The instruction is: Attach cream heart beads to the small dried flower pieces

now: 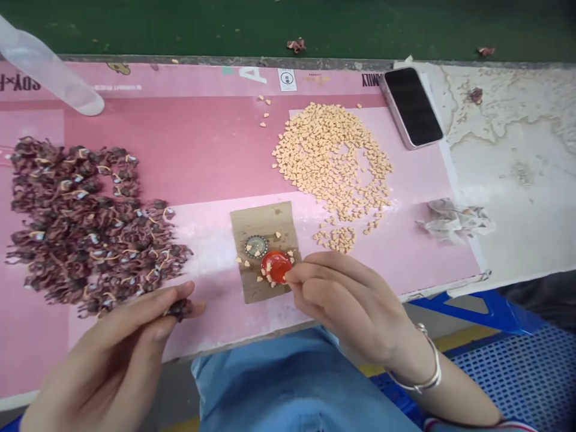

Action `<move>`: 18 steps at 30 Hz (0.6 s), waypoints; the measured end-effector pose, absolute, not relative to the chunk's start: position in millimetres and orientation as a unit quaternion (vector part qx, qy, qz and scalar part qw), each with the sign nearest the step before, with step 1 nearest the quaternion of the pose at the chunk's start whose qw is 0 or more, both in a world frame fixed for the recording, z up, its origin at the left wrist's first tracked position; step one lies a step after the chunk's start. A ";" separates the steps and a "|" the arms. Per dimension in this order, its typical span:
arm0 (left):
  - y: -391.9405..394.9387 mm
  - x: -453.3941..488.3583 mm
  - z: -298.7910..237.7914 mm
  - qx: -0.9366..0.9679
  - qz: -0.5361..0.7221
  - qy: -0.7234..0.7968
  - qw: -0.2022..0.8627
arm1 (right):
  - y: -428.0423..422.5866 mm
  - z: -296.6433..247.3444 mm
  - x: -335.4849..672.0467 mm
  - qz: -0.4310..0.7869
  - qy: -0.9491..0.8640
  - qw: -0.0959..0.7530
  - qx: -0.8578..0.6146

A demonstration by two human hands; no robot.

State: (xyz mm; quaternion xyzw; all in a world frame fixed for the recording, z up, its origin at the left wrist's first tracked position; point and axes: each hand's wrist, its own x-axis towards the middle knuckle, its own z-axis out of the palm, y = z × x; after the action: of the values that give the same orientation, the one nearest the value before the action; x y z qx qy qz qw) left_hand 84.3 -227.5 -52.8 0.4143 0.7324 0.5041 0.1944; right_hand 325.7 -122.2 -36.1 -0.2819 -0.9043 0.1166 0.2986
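Closest to my feed is a blue smock [288, 384] over the person's lap, with both hands working just past the near edge of a pink mat [216, 150]. The left hand [108, 342] is clenched, with its thumb and fingers pinching a dark clump [180, 309] that matches the big dark pile [85, 228] and sits right at that pile's near edge. The right hand [351, 306], wearing a silver bangle [418, 378], reaches onto a square of cardboard [263, 225] in the middle of the mat. Its fingertips [291, 273] touch the rim of a red cap [274, 267], but from here I cannot tell whether they are grasping the cap, a small piece or nothing. Pale heart-shaped chips [270, 279] lie scattered around the cap on the cardboard, and a round metal-edged disc [256, 246] sits just beside it. Beyond the hands, a large pile of the same chips [333, 162] spreads across the mat. A phone [411, 107] lies face up at the far corner, crumpled plastic [454, 219] sits off to the right, and a clear plastic tube [45, 66] crosses the far left corner.
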 end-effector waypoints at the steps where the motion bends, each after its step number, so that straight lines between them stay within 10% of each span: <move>1: -227.7 89.3 -52.1 0.404 0.518 0.725 0.206 | -122.2 -32.9 326.0 0.105 -0.910 0.286 -0.280; 18: -213.4 118.6 -49.3 0.357 0.541 0.586 0.486 | -129.3 -10.7 327.8 0.214 -0.875 0.280 -0.331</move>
State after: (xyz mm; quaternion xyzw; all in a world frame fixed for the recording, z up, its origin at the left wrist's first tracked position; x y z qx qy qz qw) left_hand 118.6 -213.4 -49.3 0.3569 0.5860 0.5414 0.4860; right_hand 327.8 -129.3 -10.7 -0.3313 -0.8751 0.2141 0.2804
